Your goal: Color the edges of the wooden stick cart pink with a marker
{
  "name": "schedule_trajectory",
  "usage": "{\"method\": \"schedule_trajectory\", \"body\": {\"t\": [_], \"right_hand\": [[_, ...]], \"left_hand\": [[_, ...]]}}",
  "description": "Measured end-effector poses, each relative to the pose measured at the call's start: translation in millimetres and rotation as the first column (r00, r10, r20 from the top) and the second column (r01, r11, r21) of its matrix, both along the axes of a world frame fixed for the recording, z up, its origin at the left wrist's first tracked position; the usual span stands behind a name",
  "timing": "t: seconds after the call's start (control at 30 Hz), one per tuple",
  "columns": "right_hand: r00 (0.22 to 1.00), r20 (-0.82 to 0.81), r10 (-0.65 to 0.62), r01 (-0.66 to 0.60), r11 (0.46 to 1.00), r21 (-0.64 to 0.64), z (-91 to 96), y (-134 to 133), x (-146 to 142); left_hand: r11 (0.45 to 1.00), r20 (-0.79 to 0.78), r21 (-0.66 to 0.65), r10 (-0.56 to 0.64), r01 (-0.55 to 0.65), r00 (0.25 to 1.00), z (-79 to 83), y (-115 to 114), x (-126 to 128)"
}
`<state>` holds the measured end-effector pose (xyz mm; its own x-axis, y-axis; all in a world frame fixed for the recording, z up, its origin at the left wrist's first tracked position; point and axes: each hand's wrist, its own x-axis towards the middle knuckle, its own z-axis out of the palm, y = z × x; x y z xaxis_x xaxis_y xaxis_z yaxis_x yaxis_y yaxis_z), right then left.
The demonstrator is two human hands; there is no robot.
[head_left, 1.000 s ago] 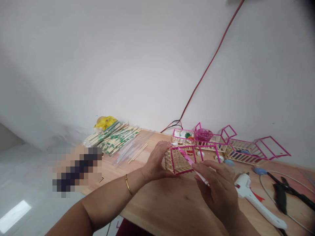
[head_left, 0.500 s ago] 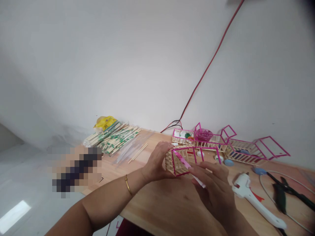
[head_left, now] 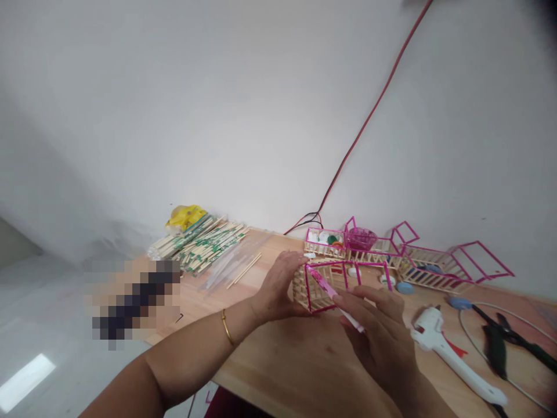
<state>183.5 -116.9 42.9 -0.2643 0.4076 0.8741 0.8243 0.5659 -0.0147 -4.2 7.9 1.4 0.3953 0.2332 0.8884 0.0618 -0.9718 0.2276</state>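
Note:
My left hand (head_left: 278, 287) is closed around the left end of a small slatted box made of wooden sticks (head_left: 300, 290). The box has magenta-painted edges and an open magenta frame at its right. Between the fingers of my right hand (head_left: 383, 328) is a slim white paintbrush (head_left: 328, 288) smeared with pink. Its tip meets the magenta edge near the box's upper left corner. Behind the box, a clear cup with magenta paint (head_left: 362, 238) sits among similar stick boxes (head_left: 435, 273) with magenta rims.
Bundles of wooden sticks (head_left: 213, 247) and a yellow packet (head_left: 187, 218) lie at the left. Two loose sticks (head_left: 243, 271) rest nearby. On the right are a white glue gun (head_left: 456, 354), dark-handled pliers (head_left: 496, 348) and a blue lid (head_left: 404, 288). A red-black cable (head_left: 369, 116) runs up the wall.
Almost nothing differs. The stick box has shifted very slightly, while both hands keep their grips and the brush tip stays at the same corner.

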Motion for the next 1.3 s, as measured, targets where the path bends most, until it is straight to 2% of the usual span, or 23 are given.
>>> {"method": "schedule_trajectory", "body": {"t": [0.2,0.3,0.47,0.7,1.07,1.3], "right_hand": [[1.000,-0.008,0.016,-0.016,1.000,0.005,2.0,-0.2,2.5],[1.000,0.010,0.008,-0.008,1.000,0.030,4.0,0.2,2.6],[1.000,0.012,0.012,-0.012,1.000,0.003,2.1,0.5,0.1],[1.000,-0.003,0.024,-0.024,1.000,0.003,0.3,0.2,1.8],[1.000,0.011,0.024,-0.024,1.000,-0.001,-2.4,2.1,1.5],[1.000,0.004,0.008,-0.008,1.000,0.003,-1.9,1.3,2.6]], "left_hand": [[0.997,-0.012,-0.074,0.029,-0.030,0.999,3.8,-0.3,-1.9],[0.999,-0.023,-0.053,0.005,-0.006,1.000,2.1,0.1,-1.7],[1.000,-0.002,0.000,-0.002,0.002,1.000,0.2,0.2,0.1],[0.999,-0.002,-0.025,0.020,-0.020,1.000,6.1,-0.6,-0.9],[1.000,-0.005,-0.027,-0.008,0.008,1.000,-0.1,0.9,-0.5],[0.998,-0.021,-0.057,0.040,-0.042,0.999,2.4,0.5,-1.1]]}}
